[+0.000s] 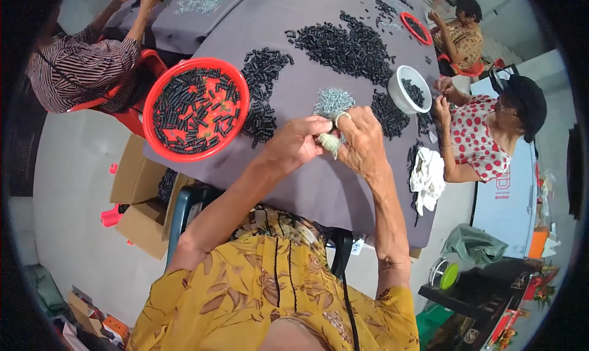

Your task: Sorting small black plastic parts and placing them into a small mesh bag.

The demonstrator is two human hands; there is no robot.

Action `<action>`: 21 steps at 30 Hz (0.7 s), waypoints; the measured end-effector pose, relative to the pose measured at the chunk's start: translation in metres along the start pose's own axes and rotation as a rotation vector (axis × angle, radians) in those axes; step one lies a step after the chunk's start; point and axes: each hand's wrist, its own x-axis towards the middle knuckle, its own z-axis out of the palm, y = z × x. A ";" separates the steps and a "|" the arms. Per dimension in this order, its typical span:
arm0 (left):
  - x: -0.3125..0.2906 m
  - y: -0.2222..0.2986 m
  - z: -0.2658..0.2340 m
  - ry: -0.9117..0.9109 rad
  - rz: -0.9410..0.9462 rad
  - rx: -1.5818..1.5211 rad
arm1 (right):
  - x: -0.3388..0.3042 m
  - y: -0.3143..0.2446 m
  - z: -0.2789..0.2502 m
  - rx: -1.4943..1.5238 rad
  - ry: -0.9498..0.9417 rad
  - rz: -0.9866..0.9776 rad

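My left hand (293,143) and my right hand (363,142) meet over the near part of the table, fingertips pinched together. Between them shows a trace of something small and dark, too covered by the fingers to make out. A pale, cloth-like wrap (330,143) sits around a finger where the hands meet. Just beyond my fingers lies a heap of small silver screws (334,99). Short black ribbed pieces are heaped to the left (261,96), to the right (389,115) and farther back (346,47).
A red basin (147,115) of black pieces stands at the table's left edge, and a white bowl (397,87) stands right. A white cloth (428,178) lies near the right edge. Several people sit around, one close at right (475,127). An open carton (132,185) is on the floor.
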 end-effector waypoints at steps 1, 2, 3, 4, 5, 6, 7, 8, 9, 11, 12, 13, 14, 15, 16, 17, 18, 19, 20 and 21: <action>-0.002 0.000 -0.001 0.000 0.004 -0.005 | -0.001 0.000 0.000 -0.002 0.001 -0.001; -0.004 0.002 0.000 -0.008 0.003 0.034 | -0.002 0.002 -0.001 -0.008 -0.001 -0.004; -0.005 0.002 0.001 -0.015 0.003 0.072 | -0.003 0.002 0.000 -0.011 -0.003 0.001; -0.005 0.000 0.004 -0.019 0.010 0.066 | -0.006 0.002 0.002 -0.014 -0.006 0.005; -0.003 0.000 0.007 0.139 -0.001 0.268 | -0.008 0.005 0.004 -0.004 -0.014 0.008; -0.002 0.000 0.009 0.301 -0.012 0.467 | -0.009 0.005 0.004 -0.006 -0.007 0.018; 0.002 -0.008 0.005 0.331 0.062 0.494 | -0.010 0.004 0.002 -0.006 -0.001 0.028; 0.001 -0.008 0.007 0.329 0.069 0.497 | -0.012 0.002 0.000 -0.003 -0.007 0.051; 0.000 -0.008 0.007 0.330 0.106 0.551 | -0.010 0.004 0.001 -0.004 -0.004 0.047; -0.001 -0.007 0.009 0.374 0.154 0.593 | -0.010 0.006 0.006 -0.026 -0.022 0.035; -0.002 -0.007 0.010 0.383 0.150 0.589 | -0.010 0.005 0.007 -0.024 -0.026 0.036; -0.004 -0.007 0.011 0.400 0.151 0.583 | -0.012 0.005 0.009 -0.027 -0.024 0.036; -0.005 -0.005 0.009 0.424 0.156 0.580 | -0.012 0.005 0.012 -0.024 -0.020 0.034; -0.003 -0.005 0.005 0.437 0.073 0.619 | -0.012 0.000 0.012 -0.049 -0.011 0.047; -0.002 -0.005 0.005 0.419 0.065 0.637 | -0.010 -0.002 0.010 -0.028 0.008 0.040; -0.001 -0.006 0.006 0.402 0.060 0.655 | -0.010 -0.001 0.009 -0.009 0.029 0.030; 0.001 -0.007 0.006 0.391 0.070 0.587 | -0.012 0.003 0.010 -0.023 0.009 0.032; 0.001 -0.010 0.001 0.383 0.065 0.569 | -0.014 0.002 0.013 -0.005 0.009 0.043; 0.002 -0.009 0.003 0.364 0.058 0.549 | -0.015 0.003 0.013 0.003 0.008 0.058; 0.001 -0.007 0.004 0.385 0.050 0.632 | -0.018 0.007 0.018 -0.007 0.009 0.064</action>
